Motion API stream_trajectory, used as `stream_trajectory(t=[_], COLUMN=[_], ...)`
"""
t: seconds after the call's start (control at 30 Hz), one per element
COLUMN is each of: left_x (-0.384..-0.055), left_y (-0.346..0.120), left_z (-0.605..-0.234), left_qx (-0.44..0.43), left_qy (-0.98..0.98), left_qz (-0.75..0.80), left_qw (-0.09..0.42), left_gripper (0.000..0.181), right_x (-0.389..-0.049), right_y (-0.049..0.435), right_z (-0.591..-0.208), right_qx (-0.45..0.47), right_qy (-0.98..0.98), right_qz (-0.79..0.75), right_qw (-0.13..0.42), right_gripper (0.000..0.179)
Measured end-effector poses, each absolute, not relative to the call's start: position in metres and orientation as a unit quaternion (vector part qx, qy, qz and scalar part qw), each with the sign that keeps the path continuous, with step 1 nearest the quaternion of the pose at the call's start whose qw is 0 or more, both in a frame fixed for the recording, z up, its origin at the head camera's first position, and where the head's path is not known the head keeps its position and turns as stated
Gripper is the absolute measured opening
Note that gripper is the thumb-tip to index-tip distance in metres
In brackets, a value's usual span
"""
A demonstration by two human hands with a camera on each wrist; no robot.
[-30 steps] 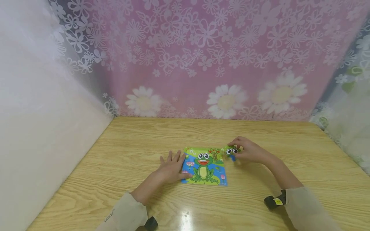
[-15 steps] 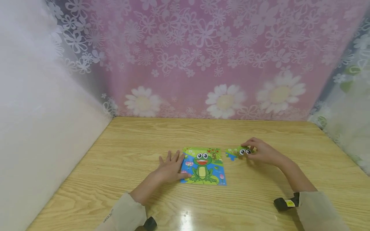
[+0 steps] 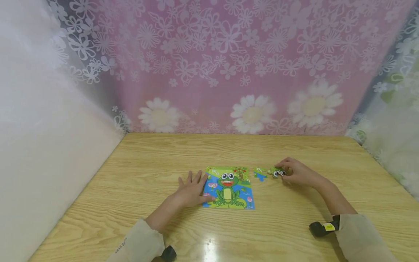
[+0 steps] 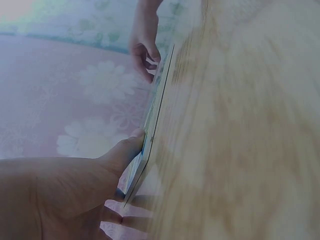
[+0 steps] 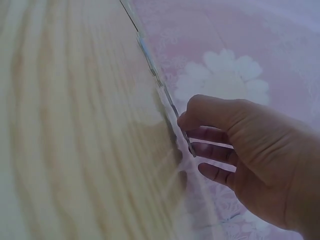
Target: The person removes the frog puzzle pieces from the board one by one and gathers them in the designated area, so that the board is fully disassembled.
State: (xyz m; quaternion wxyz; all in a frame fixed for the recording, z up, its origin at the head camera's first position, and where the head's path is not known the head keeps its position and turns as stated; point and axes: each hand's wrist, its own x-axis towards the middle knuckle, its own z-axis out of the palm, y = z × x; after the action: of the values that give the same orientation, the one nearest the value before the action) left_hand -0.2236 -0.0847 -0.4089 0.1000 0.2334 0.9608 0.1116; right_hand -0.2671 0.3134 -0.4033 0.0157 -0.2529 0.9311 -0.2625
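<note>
A square frog picture board (image 3: pixel 228 189) lies flat on the wooden table. My left hand (image 3: pixel 191 191) is spread at its left edge, the thumb resting on the board; the left wrist view shows this thumb (image 4: pixel 125 150) on the board's edge. To the right, my right hand (image 3: pixel 297 173) pinches a jigsaw puzzle piece (image 3: pixel 278 173) printed with two frog eyes, between thumb and fingers. Part of that piece hides behind the fingers. Between it and the board lies another puzzle piece (image 3: pixel 260 174), green and blue with a white flower. In the right wrist view the held piece appears edge-on.
The pale wooden table (image 3: pixel 157 156) spreads around the board on all sides. A pink flowered curtain (image 3: pixel 209 72) hangs along its far edge. White sheeting (image 3: pixel 59 127) borders the left side, and a floral cloth (image 3: pixel 396 109) the right.
My right hand has moved right from near the board, pinching the eye piece. The flower piece has come into sight and now lies left of the hand. My left hand keeps its place on the board.
</note>
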Motion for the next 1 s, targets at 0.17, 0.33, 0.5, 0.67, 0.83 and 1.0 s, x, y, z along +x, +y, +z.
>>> stream_trajectory(t=[0.17,0.33,0.5,0.67,0.83,1.0], left_x=[-0.224,-0.225,-0.226,-0.226,-0.223,-0.219], left_y=[-0.085,-0.085,-0.085,-0.085,-0.084,-0.084], left_z=[-0.409,-0.409,-0.409,-0.409,-0.406,-0.403], left_qx=[0.233,0.231,0.228,0.229,0.232,0.235], left_qy=[0.961,0.961,0.962,0.962,0.960,0.959], left_qz=[0.112,0.111,0.110,0.110,0.118,0.125], left_qw=[0.100,0.099,0.099,0.100,0.101,0.097], left_gripper=[0.089,0.089,0.089,0.089,0.089,0.087], right_x=[-0.268,-0.268,-0.269,-0.268,-0.268,-0.268], right_y=[0.317,0.317,0.318,0.317,0.306,0.281], right_z=[-0.406,-0.407,-0.408,-0.406,-0.399,-0.393], right_qx=[-0.261,-0.266,-0.264,-0.256,-0.276,-0.292], right_qy=[0.926,0.922,0.923,0.923,0.914,0.911], right_qz=[-0.272,-0.282,-0.280,-0.286,-0.298,-0.290], right_qw=[0.021,0.023,0.019,0.012,-0.006,0.005], right_gripper=[0.038,0.037,0.038,0.039,0.036,0.033])
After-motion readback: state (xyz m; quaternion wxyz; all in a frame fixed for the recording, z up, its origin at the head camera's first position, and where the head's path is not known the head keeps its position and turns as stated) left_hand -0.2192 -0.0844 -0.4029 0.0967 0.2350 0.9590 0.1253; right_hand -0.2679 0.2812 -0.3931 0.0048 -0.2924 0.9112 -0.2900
